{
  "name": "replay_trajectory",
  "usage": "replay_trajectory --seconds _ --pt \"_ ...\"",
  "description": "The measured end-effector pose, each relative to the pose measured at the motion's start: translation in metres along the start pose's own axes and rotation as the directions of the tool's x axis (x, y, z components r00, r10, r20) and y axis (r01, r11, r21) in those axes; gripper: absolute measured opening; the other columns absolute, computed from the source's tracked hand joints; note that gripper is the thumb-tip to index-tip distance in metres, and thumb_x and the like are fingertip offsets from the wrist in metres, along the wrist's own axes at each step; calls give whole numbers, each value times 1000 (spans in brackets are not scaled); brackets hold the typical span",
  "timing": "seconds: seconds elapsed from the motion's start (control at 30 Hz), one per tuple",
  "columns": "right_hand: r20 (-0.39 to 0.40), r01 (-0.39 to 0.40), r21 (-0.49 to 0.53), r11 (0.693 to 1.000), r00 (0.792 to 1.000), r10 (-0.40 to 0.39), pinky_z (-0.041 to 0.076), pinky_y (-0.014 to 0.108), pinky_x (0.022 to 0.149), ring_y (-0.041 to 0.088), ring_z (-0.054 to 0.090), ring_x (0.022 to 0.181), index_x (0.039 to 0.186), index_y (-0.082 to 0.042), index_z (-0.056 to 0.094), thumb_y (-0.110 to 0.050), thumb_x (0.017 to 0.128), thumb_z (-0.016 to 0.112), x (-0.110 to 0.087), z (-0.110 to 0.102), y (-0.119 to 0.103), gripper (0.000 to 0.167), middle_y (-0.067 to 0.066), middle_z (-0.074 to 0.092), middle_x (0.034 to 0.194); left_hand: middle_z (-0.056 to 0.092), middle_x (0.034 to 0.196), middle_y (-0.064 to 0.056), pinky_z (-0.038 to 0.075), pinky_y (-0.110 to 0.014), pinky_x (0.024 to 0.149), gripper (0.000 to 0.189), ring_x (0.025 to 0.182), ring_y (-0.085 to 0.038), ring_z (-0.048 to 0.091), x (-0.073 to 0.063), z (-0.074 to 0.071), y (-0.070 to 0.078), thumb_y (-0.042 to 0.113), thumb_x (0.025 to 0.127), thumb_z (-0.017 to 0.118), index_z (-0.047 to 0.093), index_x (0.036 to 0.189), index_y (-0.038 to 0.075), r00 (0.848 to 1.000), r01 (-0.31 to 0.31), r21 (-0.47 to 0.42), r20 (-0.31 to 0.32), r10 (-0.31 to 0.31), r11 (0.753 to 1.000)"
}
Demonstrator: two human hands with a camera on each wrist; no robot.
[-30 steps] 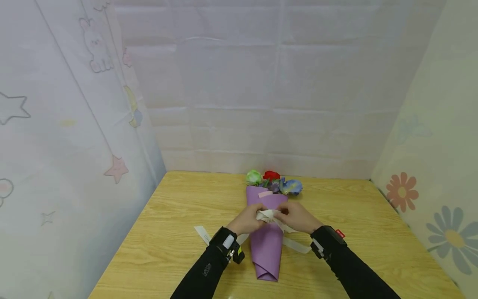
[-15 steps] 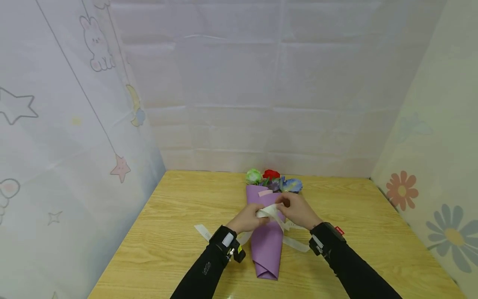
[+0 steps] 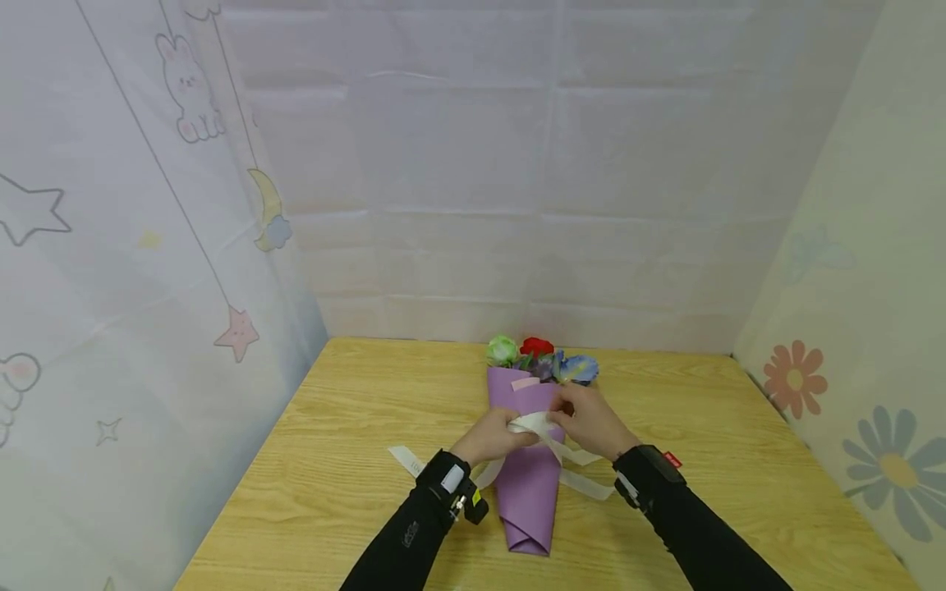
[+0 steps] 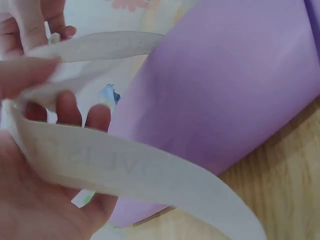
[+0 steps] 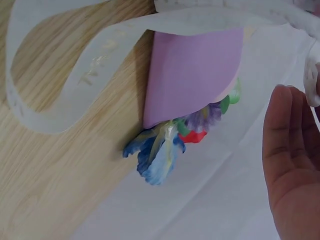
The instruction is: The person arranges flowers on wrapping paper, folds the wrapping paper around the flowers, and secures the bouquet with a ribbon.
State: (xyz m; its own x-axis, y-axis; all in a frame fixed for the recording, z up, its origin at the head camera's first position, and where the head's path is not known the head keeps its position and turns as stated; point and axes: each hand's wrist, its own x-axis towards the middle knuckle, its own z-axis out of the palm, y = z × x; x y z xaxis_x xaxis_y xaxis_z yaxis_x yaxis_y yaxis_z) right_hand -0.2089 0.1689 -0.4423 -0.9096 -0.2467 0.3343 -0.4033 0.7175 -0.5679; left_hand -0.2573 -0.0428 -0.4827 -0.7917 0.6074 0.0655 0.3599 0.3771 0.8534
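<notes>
A bouquet lies on the table in a purple wrapping paper [image 3: 528,492], its flower heads pointing away from me. A whitish ribbon [image 3: 530,423] with faint lettering crosses the front of the wrap. My left hand [image 3: 491,437] pinches the ribbon between thumb and fingers; in the left wrist view a ribbon length [image 4: 120,155] runs across its palm. My right hand [image 3: 593,420] pinches the ribbon just to the right, over the upper wrap. In the right wrist view its fingers [image 5: 282,120] stand at the right edge, and a ribbon loop [image 5: 95,75] hangs beside the wrap.
Green [image 3: 502,350], red [image 3: 537,346] and blue [image 3: 579,368] flowers stick out at the wrap's far end. Ribbon tails lie on the wooden table [image 3: 355,410] at both sides. A pale sheet [image 3: 458,205] hangs behind, and printed sheets flank the table.
My right hand has moved a little up, away from me, drawing the ribbon with it. The left hand stays nearly in place, and the bouquet has not moved.
</notes>
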Motion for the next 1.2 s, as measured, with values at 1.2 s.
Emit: replay_trajectory --seconds 1.2 --pt "73 -60 103 993 996 53 48 32 70 17 53 81 97 -6 71 -13 89 79 -9 3 10 13 5 58 94 65 104 -2 53 -29 70 21 86 -15 61 -4 -10 3 7 88 72 68 109 8 998 -21 29 -64 23 999"
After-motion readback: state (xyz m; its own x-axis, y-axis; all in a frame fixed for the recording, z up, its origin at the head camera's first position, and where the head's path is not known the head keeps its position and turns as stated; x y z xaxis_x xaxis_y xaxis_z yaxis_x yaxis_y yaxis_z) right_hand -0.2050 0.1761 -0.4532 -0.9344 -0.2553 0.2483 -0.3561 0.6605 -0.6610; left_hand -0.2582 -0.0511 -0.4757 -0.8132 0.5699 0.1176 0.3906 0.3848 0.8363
